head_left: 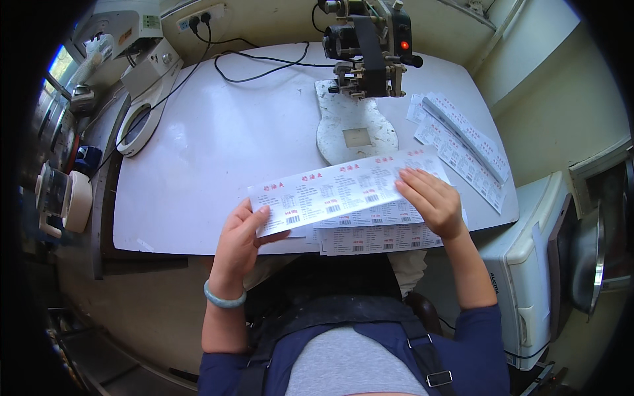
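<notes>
A long white strip of printed labels (337,188), with red lettering and small barcodes, lies slantwise across both hands. My left hand (246,228) pinches its left end between thumb and fingers, and a pale green bangle circles that wrist. My right hand (428,198) lies over the strip's right part with fingers stretched out together; its thumb is hidden. Beneath are more label strips (376,241) at the table's front edge. Just beyond the strip stands a desktop coding machine (370,49) with a lit red light, above a worn metal base plate (350,119) with a square window.
The white table (198,152) bears another pile of label strips (462,142) at the right. Black cables (264,63) run along its back. A ring-shaped appliance part (139,129) stands at the left edge, near a kitchen scale (63,198). A white chest freezer (528,270) is at the right.
</notes>
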A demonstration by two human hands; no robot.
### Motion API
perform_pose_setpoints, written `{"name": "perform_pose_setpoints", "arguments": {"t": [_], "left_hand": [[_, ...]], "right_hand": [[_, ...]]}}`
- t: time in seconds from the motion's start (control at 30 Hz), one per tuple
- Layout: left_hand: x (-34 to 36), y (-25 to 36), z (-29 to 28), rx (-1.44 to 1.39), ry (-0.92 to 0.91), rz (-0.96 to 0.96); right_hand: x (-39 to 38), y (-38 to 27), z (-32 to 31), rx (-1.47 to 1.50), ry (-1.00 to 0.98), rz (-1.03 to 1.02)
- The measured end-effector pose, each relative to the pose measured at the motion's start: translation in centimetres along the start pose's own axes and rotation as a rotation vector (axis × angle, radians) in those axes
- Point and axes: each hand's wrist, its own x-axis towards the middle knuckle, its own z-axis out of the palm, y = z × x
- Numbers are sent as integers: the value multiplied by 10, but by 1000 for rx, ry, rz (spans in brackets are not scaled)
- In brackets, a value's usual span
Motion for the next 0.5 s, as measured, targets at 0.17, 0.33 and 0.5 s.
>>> {"name": "perform_pose_setpoints", "arguments": {"t": [0.17,0.33,0.5], "left_hand": [[25,9,-39,210,262,144],[33,10,-65,307,310,141],[37,11,-71,329,305,136]], "right_hand": [[92,28,-19,298,406,1],[186,70,-26,817,468,126],[176,75,-2,615,10,306]]}}
